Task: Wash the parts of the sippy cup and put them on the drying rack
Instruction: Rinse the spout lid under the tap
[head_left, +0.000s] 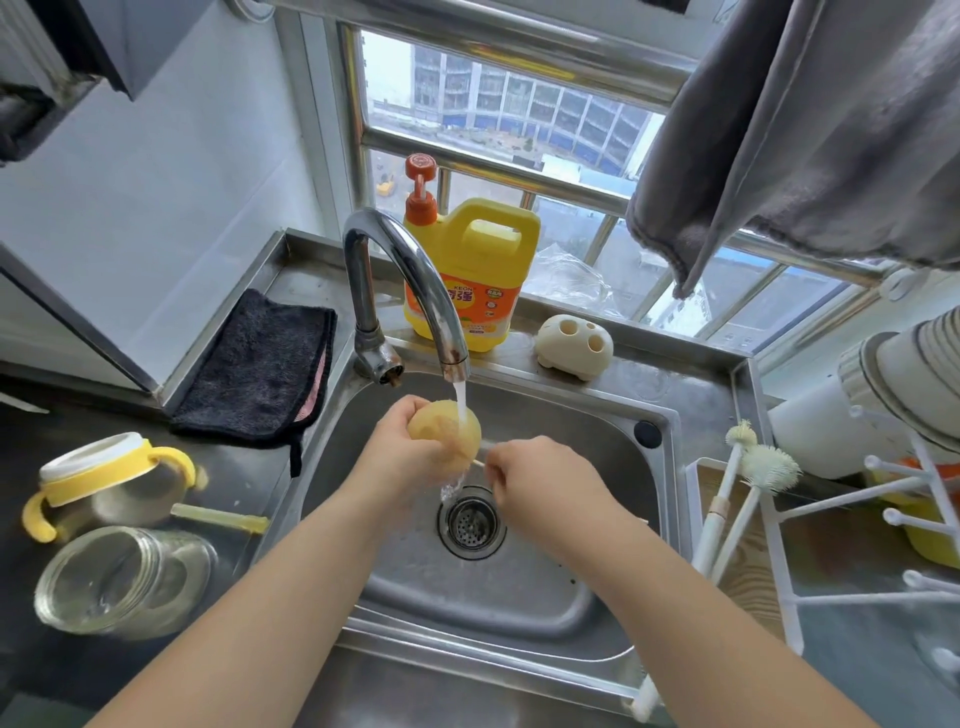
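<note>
My left hand (402, 436) has its grip wrapped around the yellow dome lid (444, 431), mid-frame under the tap stream (461, 402). Right hand (530, 473) pinches a thin brush stick (480, 460) pointing left into it. Drying rack (852, 525) sits far right, closer to my right hand.

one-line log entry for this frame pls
phase: rinsing | left hand: grips yellow lid under faucet | right hand: pinches thin part | rack: not reached

I see open basin (545, 587) around the drain (471, 522); the faucet spout (415, 280) arches overhead, the detergent jug (470, 270) blocks behind, and the drying rack (831, 525) with its brushes (748, 478) crowds my right.
</note>
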